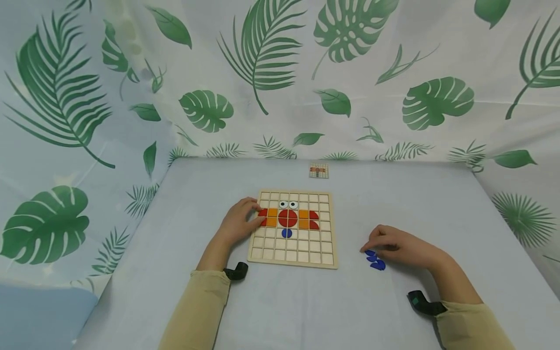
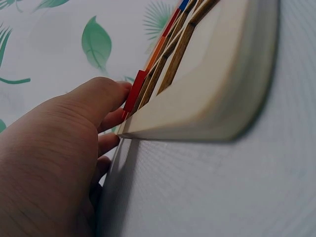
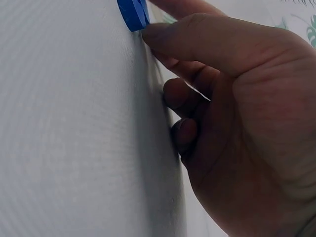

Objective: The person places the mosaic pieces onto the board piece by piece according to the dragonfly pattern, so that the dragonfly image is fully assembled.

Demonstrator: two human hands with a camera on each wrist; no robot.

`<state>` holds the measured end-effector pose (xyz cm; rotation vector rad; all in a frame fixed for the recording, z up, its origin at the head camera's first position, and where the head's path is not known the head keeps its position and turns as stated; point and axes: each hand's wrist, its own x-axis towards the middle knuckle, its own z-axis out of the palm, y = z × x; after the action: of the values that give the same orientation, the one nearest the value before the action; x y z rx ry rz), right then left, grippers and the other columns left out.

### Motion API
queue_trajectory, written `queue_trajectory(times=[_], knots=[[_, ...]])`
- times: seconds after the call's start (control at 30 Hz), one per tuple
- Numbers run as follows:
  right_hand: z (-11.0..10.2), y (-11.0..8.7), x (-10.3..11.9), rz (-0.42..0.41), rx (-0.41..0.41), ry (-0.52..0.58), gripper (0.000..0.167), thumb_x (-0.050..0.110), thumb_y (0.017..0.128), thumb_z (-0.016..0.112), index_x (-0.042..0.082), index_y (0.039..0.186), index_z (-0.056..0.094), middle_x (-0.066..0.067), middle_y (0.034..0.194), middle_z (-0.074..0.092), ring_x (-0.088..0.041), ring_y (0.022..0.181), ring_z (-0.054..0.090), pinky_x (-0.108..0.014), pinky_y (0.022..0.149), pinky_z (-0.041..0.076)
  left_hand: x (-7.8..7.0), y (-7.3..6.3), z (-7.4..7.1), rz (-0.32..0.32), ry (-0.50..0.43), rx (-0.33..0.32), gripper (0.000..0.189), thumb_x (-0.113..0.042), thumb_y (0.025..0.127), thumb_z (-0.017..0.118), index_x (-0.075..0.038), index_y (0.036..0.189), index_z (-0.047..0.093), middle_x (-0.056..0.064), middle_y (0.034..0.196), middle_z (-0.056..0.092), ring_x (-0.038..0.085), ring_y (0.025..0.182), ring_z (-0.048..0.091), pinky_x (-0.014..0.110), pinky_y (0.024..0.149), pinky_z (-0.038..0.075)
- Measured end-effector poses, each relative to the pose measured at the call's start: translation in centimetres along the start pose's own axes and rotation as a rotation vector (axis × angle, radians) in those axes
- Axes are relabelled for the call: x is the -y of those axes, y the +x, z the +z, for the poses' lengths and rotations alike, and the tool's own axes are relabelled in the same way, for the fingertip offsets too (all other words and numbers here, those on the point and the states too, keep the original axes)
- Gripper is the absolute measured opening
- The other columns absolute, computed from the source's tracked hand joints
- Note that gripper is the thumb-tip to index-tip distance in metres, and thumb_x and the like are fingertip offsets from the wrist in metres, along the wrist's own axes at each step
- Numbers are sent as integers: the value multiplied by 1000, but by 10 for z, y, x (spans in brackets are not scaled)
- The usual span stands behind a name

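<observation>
A square pale wooden grid board lies on the table. On it, red quarter-circle tiles form a disc, with orange square tiles, two eye tiles and a blue round shape around it. At the board's left edge my left hand rests its thumb and fingers against red tiles. My right hand is lowered to the table over several loose blue tiles, thumb and forefinger apart either side of one. In the right wrist view, the thumb tip meets a blue tile.
A small picture card with a similar grid pattern lies beyond the board, near the back of the white-covered table. Leaf-printed cloth hangs along the back and sides. Dark wrist devices stick out at both sleeves.
</observation>
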<state>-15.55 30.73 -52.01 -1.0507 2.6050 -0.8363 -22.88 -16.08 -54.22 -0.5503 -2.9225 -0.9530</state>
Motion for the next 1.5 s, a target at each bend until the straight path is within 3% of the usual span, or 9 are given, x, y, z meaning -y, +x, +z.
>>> queue_trajectory(times=[0.13,0.4,0.7,1.03,1.5], knots=[[0,1,0,8,-4,-8,36,7,91,68,34,114,69,17,109,58,0,100,52,-22,85,51,0,-1,-2,2,1,-2,26,-35,92,68,-16,109,63,7,138,56,27,134,49,44,116,37],[-1,5,1,144,-7,-34,33,17,89,72,34,116,64,18,112,61,0,103,56,-22,91,51,2,0,-3,7,2,-4,27,-35,92,69,-16,110,62,6,137,56,26,133,50,42,117,37],[0,7,4,190,-15,-30,28,25,88,75,33,112,63,19,109,60,0,99,54,-22,90,51,2,-1,-4,-3,-4,0,27,-36,92,68,-16,110,62,5,138,56,26,134,49,43,117,36],[1,8,7,200,-61,-46,25,27,86,77,31,107,63,17,104,59,0,96,52,-21,86,49,3,0,-3,5,15,-10,29,-37,93,67,-15,111,63,6,137,56,26,132,50,43,116,38],[-7,10,13,239,-98,-6,20,27,88,75,27,104,63,13,92,59,-4,84,52,-21,71,48,1,1,-2,-7,5,12,29,-38,92,68,-17,111,62,4,138,55,25,133,49,42,116,38]])
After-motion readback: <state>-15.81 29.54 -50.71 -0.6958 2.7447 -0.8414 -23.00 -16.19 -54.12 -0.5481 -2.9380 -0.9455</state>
